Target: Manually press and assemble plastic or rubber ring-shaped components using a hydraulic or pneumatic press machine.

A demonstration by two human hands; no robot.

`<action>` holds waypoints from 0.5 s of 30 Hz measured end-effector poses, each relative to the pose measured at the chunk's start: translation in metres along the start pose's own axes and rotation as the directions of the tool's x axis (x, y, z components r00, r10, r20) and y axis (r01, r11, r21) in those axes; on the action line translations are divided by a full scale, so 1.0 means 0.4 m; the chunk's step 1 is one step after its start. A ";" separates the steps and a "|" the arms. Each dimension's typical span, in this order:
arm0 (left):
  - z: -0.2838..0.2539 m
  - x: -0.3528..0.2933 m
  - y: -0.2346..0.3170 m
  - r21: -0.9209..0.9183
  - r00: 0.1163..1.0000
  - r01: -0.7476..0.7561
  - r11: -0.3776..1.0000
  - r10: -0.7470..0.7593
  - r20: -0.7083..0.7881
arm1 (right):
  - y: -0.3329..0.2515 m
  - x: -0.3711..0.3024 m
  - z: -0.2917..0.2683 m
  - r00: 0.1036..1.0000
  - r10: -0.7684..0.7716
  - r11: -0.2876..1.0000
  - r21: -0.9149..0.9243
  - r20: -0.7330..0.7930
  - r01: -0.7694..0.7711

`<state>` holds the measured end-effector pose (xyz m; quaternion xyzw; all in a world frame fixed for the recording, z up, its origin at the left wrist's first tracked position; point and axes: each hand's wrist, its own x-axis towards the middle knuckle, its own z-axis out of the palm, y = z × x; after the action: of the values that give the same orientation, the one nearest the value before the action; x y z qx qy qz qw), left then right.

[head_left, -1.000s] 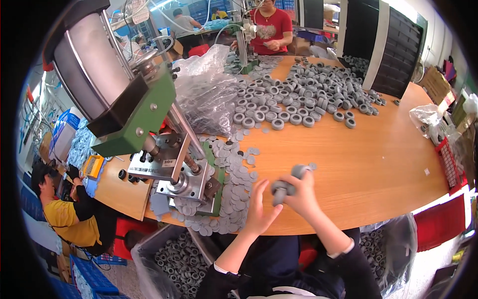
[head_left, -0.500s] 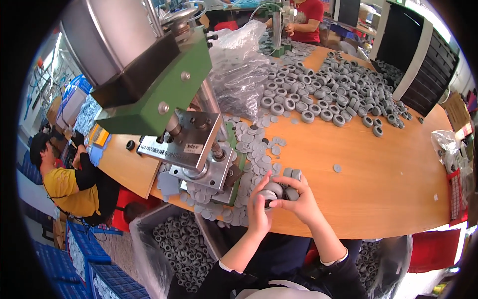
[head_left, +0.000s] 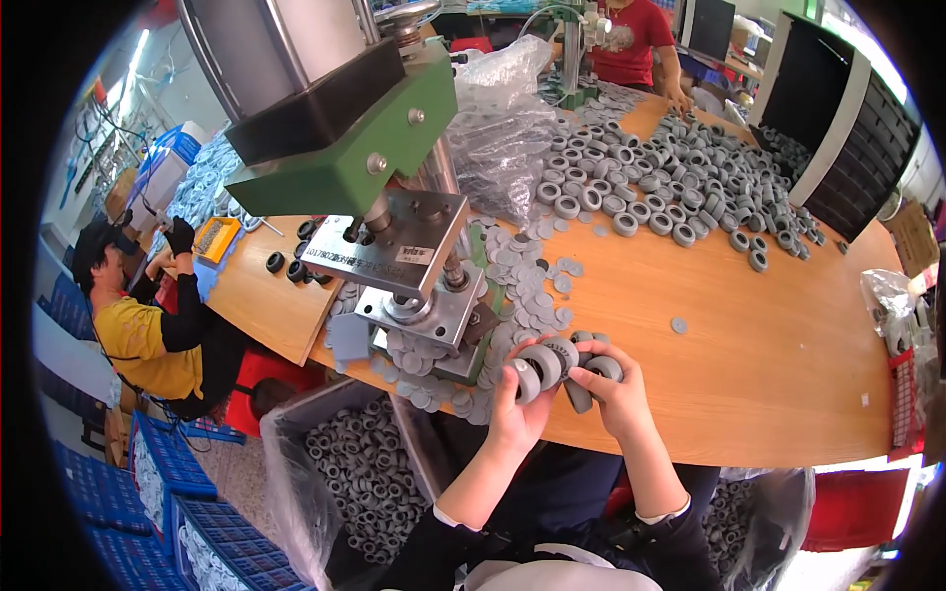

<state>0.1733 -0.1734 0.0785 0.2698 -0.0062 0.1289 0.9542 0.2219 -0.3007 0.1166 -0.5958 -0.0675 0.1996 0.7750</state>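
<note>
Head view: the work is judged partway, with rings (head_left: pixel 360 463) both in a plastic-lined bin (head_left: pixel 293 504) below and in a heap (head_left: pixel 680 182) on the table (head_left: pixel 769 345); which are finished cannot be told. Loose discs (head_left: pixel 527 281) lie beside the green press (head_left: pixel 340 148). The left hand (head_left: pixel 517 419), fingers curled, grasps a row of grey rings (head_left: pixel 540 361); the right hand (head_left: pixel 628 402) clasps more rings (head_left: pixel 579 397) beside them, above the table's near edge

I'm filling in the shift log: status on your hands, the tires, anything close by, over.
Left hand, right hand: both gripping grey tires. Tires near front edge of table. Loose discs and press to the left.
</note>
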 end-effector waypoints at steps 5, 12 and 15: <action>-0.014 -0.036 0.024 -0.196 0.997 0.032 0.980 -0.046 -0.068 | -0.008 -0.027 0.037 1.000 0.019 0.999 -0.030 -0.022 -0.019; -0.046 -0.125 0.133 -0.371 0.993 0.040 0.928 -0.079 -0.091 | -0.026 -0.041 0.027 0.990 0.138 0.927 0.354 -0.012 -0.124; -0.075 -0.156 0.156 -0.213 0.983 0.004 0.977 -0.042 -0.176 | -0.003 -0.042 0.052 0.990 0.130 0.958 0.261 -0.044 -0.115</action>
<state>0.0959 -0.1219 0.0798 0.1539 0.0693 0.1402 0.9756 0.1998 -0.2888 0.1257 -0.4987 0.0197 0.2361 0.8338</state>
